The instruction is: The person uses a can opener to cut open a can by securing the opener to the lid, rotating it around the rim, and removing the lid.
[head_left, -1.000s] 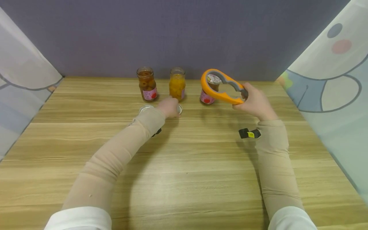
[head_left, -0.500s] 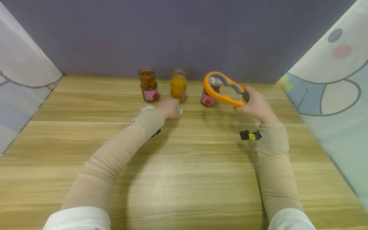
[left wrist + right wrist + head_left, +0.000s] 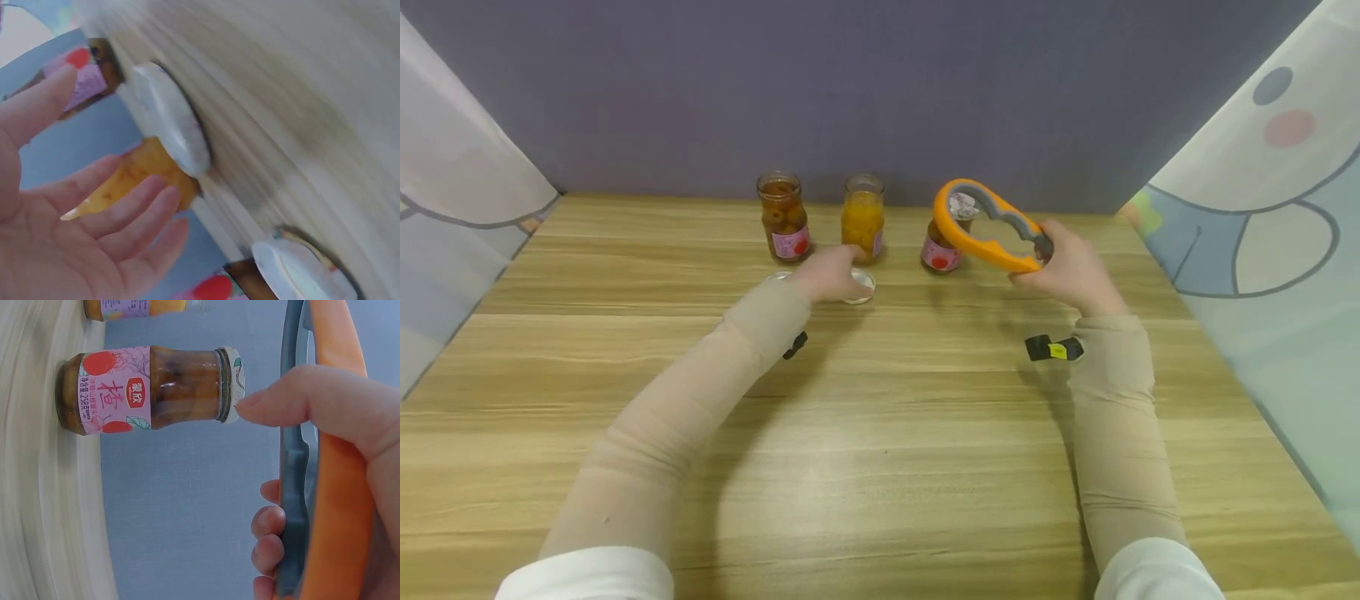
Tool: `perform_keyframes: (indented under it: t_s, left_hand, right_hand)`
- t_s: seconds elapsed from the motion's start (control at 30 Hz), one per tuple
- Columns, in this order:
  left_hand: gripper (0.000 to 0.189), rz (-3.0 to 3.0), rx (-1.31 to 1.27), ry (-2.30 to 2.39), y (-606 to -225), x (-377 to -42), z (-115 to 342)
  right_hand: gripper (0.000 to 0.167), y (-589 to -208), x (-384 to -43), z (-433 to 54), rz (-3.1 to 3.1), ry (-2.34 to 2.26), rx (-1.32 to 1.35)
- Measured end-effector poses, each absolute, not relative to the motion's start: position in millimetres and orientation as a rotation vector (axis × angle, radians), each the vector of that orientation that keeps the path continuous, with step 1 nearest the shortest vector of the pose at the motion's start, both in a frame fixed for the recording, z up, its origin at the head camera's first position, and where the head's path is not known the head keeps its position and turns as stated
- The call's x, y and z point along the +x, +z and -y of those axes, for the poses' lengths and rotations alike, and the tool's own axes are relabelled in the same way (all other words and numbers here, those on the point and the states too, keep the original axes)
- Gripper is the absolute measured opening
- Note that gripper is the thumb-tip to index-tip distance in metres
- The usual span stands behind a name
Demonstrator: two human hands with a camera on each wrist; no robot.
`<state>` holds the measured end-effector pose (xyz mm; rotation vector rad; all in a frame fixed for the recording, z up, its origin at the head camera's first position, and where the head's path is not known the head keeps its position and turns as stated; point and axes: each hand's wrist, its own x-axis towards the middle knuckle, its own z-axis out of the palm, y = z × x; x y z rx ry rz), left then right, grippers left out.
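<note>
My left hand (image 3: 827, 275), fingers spread loosely, is beside a silver jar lid (image 3: 863, 287) on the table, before the opened jar of yellow fruit (image 3: 862, 225). In the left wrist view the palm holds nothing and the lid (image 3: 172, 119) lies apart from the fingers. My right hand (image 3: 1071, 271) grips an orange and grey jar opener (image 3: 988, 250) by its handle end, in the air. Behind the opener stands a lidded jar of brown fruit (image 3: 940, 254); the right wrist view shows its pink label and white lid (image 3: 234, 385), near my thumb.
An opened jar of brown fruit (image 3: 785, 221) stands at the left of the row. Another lid (image 3: 778, 276) lies before it, partly hidden by my left hand. A grey-blue panel (image 3: 865, 92) rises behind the wooden table (image 3: 887, 450).
My left hand has loosened its fingers and drawn slightly left, leaving the lid on the table more visible. The right hand still holds the jar opener in nearly the same place.
</note>
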<state>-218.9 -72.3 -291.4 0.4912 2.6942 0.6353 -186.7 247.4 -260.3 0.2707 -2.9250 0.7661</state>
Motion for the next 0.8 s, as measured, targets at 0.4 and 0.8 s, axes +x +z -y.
perform_keyframes:
  t_s: [0.4, 0.8]
  left_hand:
    - [0.056, -2.664, 0.474, 0.892, -298.7, -201.2, 58.5]
    - [0.061, -2.595, 0.429, 1.153, -309.8, -207.0, 32.7]
  right_hand:
    - [0.042, -261.1, -189.6, -254.4, 2.917, 0.773, 0.243]
    - [0.051, -265.8, -190.7, -273.1, 2.909, 0.873, 0.148]
